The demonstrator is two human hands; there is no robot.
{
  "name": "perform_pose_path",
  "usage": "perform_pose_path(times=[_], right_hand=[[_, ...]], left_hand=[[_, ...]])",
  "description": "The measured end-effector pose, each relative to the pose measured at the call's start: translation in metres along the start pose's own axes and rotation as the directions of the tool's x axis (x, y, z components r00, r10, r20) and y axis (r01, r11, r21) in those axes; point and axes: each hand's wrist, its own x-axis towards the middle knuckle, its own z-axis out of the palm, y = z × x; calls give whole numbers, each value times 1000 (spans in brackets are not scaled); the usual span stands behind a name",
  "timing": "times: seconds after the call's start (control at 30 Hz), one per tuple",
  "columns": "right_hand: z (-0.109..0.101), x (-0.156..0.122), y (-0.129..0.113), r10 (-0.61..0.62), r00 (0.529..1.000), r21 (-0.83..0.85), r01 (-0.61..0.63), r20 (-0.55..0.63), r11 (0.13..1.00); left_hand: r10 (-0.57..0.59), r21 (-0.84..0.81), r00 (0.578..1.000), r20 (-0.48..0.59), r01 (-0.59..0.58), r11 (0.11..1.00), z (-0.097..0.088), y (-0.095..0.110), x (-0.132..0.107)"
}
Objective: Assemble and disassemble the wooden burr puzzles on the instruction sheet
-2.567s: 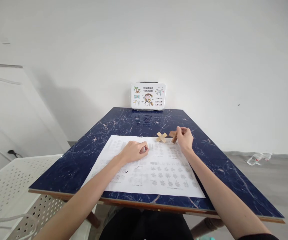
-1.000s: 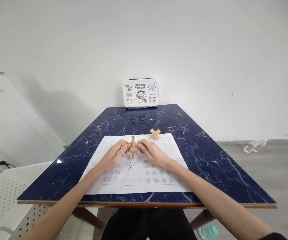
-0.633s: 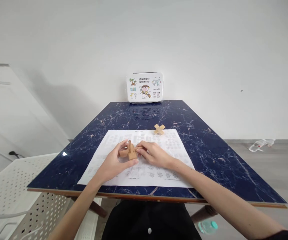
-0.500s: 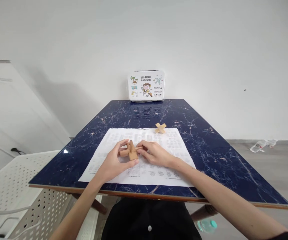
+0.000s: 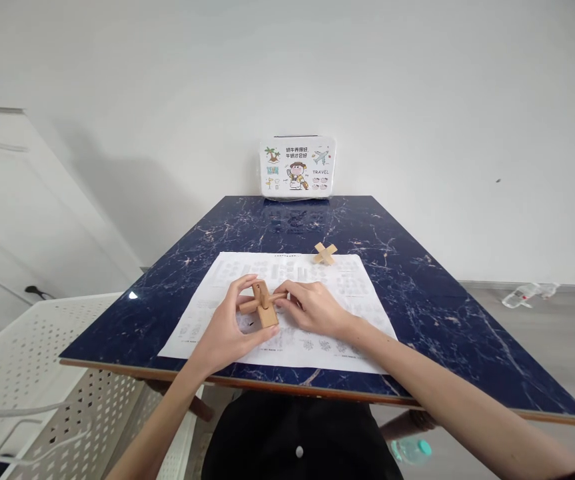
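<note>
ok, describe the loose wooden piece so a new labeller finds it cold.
Start at the dark blue marbled table, then the white printed paper sheet on it. At the sheet's far edge, right of centre, a small pale wooden X-shaped cross lies flat, untouched. The other wooden cross puzzle is nearer, bulkier and held between the left hand and right hand.

I read the wooden puzzle (image 5: 262, 305) as tan, same as the small wooden cross (image 5: 325, 253). Counter (image 5: 417, 300): navy marble, white veins. Paper sheet (image 5: 352, 293): white, grey printed diagrams. Box (image 5: 297, 167): white, cartoon travel print. Crate (image 5: 32, 347): white, perforated.
</note>
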Motion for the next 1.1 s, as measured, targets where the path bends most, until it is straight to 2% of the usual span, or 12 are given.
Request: perform_pose_path(times=[0.37, 0.53, 0.63, 0.73, 0.8, 0.93, 1.03, 1.1], right_hand=[[-3, 2, -2, 49, 998, 82, -51, 34, 995], [-4, 4, -2, 17, 999, 99, -20, 35, 995], [-6, 6, -2, 29, 1000, 190, -29, 1, 981], [-9, 9, -2, 169, 985, 390, -164, 21, 906], [-10, 10, -2, 227, 967, 521, -255, 118, 814], [-12, 10, -3, 180, 938, 644, -335, 296, 688], [-13, 10, -5, 144, 928, 701, -355, 344, 618], [-15, 11, -5, 165, 919, 717, -384, 358, 582]], left_hand=[[-27, 63, 999, -38, 29, 998, 1, 0, -4], [12, 47, 993, -118, -7, 999, 3, -1, -6], [59, 75, 979, -194, -45, 996, 4, -1, -6], [64, 90, 972, -227, -44, 995, 3, -1, -6], [59, 77, 979, -194, -45, 996, 3, 0, -7], [74, 38, 987, -142, -69, 997, 1, -1, -8], [72, 30, 989, -132, -68, 997, 1, -3, -8], [65, 36, 991, -119, -61, 998, 2, -3, -8]])
